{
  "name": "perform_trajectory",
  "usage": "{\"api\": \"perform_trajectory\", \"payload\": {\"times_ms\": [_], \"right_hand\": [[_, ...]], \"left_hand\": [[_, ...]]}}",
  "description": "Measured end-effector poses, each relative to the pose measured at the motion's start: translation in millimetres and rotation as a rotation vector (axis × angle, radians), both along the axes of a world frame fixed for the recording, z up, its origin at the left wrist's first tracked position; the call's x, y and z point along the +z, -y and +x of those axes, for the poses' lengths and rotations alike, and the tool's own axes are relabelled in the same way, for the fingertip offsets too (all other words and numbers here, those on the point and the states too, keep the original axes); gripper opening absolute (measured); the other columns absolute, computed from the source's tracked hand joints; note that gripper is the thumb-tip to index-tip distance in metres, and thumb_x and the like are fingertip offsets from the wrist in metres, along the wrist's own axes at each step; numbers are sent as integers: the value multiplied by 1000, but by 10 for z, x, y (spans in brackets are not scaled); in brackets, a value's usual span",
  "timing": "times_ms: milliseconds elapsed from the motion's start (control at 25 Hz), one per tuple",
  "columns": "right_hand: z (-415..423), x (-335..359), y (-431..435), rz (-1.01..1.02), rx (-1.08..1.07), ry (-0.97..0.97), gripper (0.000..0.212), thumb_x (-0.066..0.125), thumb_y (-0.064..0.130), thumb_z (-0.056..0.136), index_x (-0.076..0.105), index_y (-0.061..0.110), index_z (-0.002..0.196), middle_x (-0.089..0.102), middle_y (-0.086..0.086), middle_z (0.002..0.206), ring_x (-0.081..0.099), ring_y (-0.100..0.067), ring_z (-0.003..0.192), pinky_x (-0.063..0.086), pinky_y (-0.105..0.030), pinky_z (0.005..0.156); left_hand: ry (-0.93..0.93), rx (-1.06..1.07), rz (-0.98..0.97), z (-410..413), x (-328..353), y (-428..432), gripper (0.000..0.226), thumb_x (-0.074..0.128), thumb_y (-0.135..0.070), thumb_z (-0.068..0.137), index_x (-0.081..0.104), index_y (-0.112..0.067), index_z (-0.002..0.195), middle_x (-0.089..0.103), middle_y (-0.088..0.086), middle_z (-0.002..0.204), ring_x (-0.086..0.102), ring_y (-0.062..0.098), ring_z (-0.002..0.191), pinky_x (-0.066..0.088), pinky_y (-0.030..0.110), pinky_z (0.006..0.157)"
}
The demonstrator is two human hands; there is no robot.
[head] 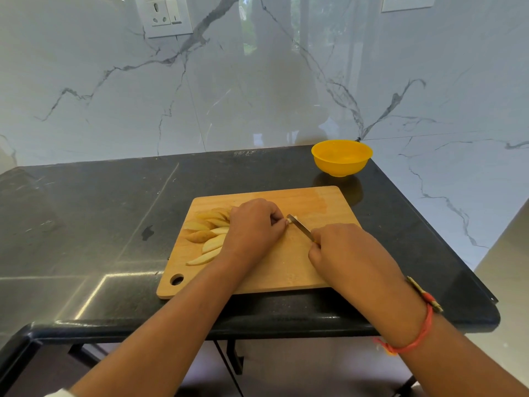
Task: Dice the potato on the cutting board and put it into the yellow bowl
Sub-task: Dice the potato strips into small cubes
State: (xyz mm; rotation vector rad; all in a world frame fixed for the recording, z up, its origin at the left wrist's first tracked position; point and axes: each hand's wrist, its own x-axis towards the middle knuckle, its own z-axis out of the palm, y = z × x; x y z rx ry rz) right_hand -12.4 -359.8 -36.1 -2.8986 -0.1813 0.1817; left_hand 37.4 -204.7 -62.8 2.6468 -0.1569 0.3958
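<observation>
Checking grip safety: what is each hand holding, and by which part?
The right hand grips the knife by its handle, which is hidden in the fist. The left hand holds a mostly hidden potato piece beside the blade.

You have soft, even daylight here, bright enough to read everything, with no hard shadows. Behind the board (286, 270), the glossy wall (257, 81) mirrors outdoor brightness and a dark silhouette. Left of the board, the polished bench (86, 224) shows pale streaks of glare, strongest toward its front edge. Between the board and the bowl (342, 157) lies a dim yellow reflection. The wide lens bends the bench edges outward from the board, and detail is slightly soft all over.
</observation>
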Motion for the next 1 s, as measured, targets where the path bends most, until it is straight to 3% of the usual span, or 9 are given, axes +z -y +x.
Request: {"api": "perform_trajectory", "payload": {"times_ms": [200, 400, 600, 880, 1000], "right_hand": [[-146, 93, 112, -81, 42, -84, 35, 46, 28, 101, 51, 32, 135, 56, -1, 110, 59, -20, 103, 52, -41, 94], [-258, 143, 176, -62, 66, 35, 32, 44, 33, 102, 55, 33, 132, 54, 2, 100, 58, -15, 93, 53, -36, 90], [-279, 91, 140, 88, 51, 277, 33, 42, 39, 100, 58, 36, 129, 57, 9, 86, 56, -8, 73, 52, -22, 76], [-68, -62, -76, 116, 46, 251, 33, 43, 39, 100, 62, 30, 125, 58, 7, 86, 52, -8, 72, 47, -22, 73], [1, -80, -102, 116, 37, 218, 29, 44, 40, 99, 67, 30, 113, 56, 9, 78, 53, -8, 69, 47, -23, 70]], "left_hand": [[47, 4, 45, -30, -17, -15, 16, 65, -37, 92, 76, -28, 97, 68, -15, 88, 56, 5, 83, 47, 40, 91], [69, 29, 110, -50, -25, -82, 21, 59, -42, 95, 75, -33, 104, 70, -16, 98, 54, 5, 90, 38, 32, 86], [78, 63, 130, -85, -37, -130, 21, 59, -43, 94, 74, -35, 106, 70, -16, 98, 54, 7, 93, 29, 31, 79], [70, 88, 113, -109, -45, -126, 19, 60, -42, 94, 73, -35, 106, 68, -14, 100, 53, 9, 96, 30, 32, 83], [66, 89, 100, -98, -57, -121, 19, 61, -41, 94, 74, -35, 105, 67, -14, 101, 52, 9, 97, 29, 31, 84]]}}
